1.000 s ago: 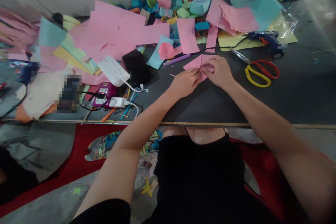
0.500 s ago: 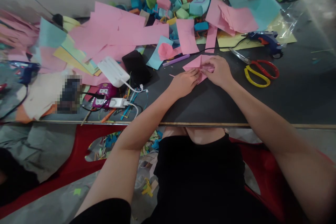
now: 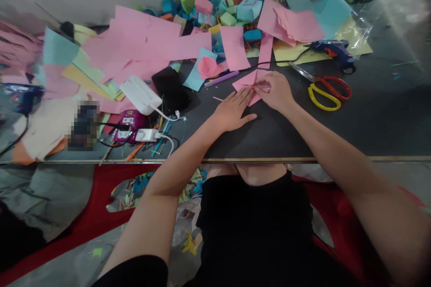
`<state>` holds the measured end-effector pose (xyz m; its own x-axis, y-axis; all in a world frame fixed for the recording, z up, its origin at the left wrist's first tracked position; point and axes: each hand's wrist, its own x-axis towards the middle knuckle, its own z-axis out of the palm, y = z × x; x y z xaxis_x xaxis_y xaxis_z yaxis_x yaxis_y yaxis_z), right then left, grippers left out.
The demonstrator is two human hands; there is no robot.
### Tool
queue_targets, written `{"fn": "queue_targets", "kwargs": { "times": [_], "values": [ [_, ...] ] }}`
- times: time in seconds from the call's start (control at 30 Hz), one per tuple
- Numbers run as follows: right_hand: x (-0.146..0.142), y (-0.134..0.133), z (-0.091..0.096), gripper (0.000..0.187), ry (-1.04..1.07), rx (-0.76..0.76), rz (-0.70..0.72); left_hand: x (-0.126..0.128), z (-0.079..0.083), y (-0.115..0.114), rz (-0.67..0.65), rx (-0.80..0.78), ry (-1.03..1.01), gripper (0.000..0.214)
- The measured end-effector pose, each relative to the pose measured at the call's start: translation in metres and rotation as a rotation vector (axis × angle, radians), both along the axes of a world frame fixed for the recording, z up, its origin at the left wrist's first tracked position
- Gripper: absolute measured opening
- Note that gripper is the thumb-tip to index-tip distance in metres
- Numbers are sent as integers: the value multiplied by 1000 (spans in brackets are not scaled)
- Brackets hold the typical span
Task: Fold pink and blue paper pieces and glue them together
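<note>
- We find the folded pink paper (image 3: 241, 81) matte and creased, lying on the dark, smooth tabletop (image 3: 380, 116).
- Left hand (image 3: 233, 110): fingers spread across it, gripping nothing.
- Right hand (image 3: 276, 89): thumb and fingertips pinching it.
- From the paper, we note metal-bladed scissors (image 3: 314, 83) at three o'clock, glue gun (image 3: 332, 47) at two, black cord (image 3: 278, 61) close at one.

Pink paper (image 3: 246, 80) (scissor handles (image 3: 332, 91) red and yellow)
</note>
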<state>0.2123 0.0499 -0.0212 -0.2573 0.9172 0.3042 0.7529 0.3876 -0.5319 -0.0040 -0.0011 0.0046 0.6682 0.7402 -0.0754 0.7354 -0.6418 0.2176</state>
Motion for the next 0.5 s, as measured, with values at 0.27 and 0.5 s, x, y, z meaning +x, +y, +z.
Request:
{"fn": "queue_targets", "kwargs": {
  "times": [0.27,0.5],
  "values": [
    [-1,-2,-2,21,28,30,-17,-6,-3,3,-92,33,-9,78],
    [-2,-5,5,19,12,-21,-9,1,18,-9,-114,158,2,50]
  ]
}}
